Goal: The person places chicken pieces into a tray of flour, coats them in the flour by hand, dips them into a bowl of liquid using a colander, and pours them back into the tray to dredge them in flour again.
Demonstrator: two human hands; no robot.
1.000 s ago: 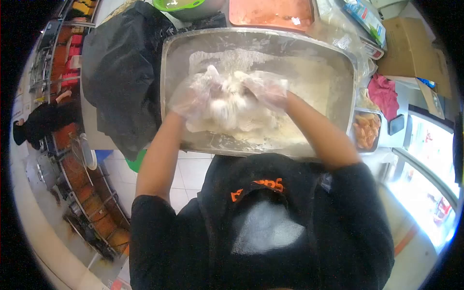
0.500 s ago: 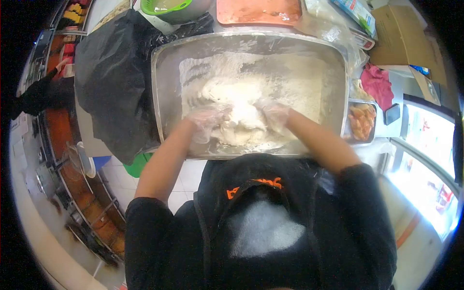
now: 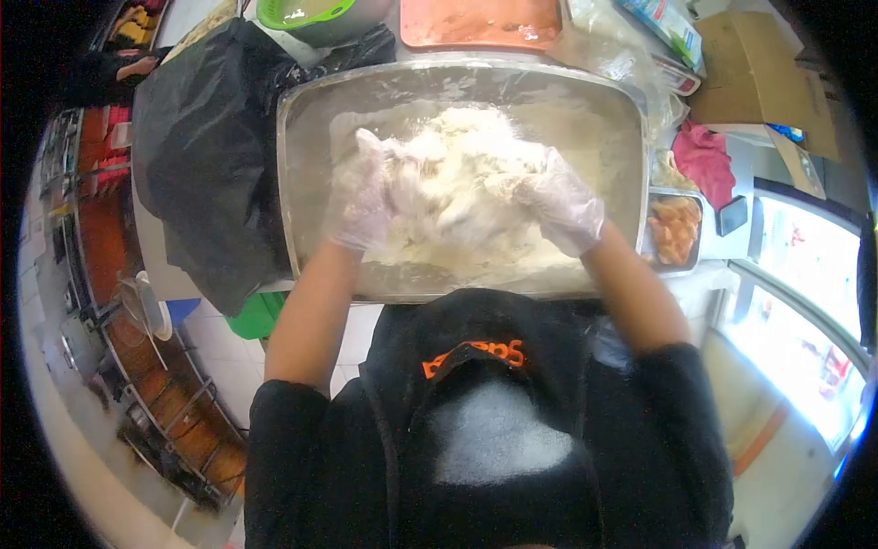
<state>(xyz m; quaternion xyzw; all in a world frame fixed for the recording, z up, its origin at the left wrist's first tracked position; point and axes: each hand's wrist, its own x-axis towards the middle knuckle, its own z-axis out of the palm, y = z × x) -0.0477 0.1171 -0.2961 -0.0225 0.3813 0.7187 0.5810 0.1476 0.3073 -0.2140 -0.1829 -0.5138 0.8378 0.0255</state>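
Note:
A large metal tray point(image 3: 285, 183) holds white flour point(image 3: 457, 133) and flour-covered pieces that are blurred by motion. My left hand point(image 3: 366, 192), in a clear plastic glove, is at the left side of the heap, its thumb side raised. My right hand point(image 3: 556, 201), gloved too, is at the right side of the heap with its fingers curled in toward the floury pieces. Both hands touch the white mass between them. Flour and blur hide the fingertips, so what each hand grips cannot be made out.
Black plastic point(image 3: 206, 156) lies left of the tray. Behind it are a green-rimmed bowl point(image 3: 306, 16) and an orange tray point(image 3: 480, 23). To the right are a small tray of raw meat point(image 3: 675, 229), a pink cloth point(image 3: 704, 163), a phone point(image 3: 732, 216) and a cardboard box point(image 3: 754, 73). A person's arm point(image 3: 137, 68) shows far left.
My hands went down into the flour near the tray's front, then rose and moved apart with floury pieces between them. The person at far left has shifted toward the upper edge.

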